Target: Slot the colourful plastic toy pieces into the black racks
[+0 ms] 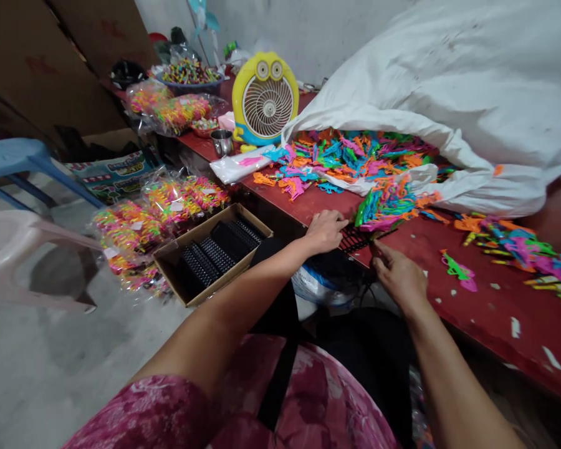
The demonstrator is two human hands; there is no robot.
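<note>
Just beyond the red table's near edge, a black plastic grid rack (354,239) lies between my two hands. My left hand (326,231) is at its left side, fingers bent over the edge. At its right end my right hand (399,274) is closed, thumb and fingers pinching the rack's near corner. Right behind the rack, a tight row of small coloured plastic toy pieces (384,209), green, blue, pink and orange, stands on the table. A loose heap of similar toy pieces (350,156) spills from a large white sack (449,68).
On the red table (481,312) are a yellow fan (266,103), a metal cup (222,143) and more toys (523,243) at right. A cardboard box (206,296) of black racks stands left of my knees. Bagged toys (135,231) and stools (23,249) occupy the floor.
</note>
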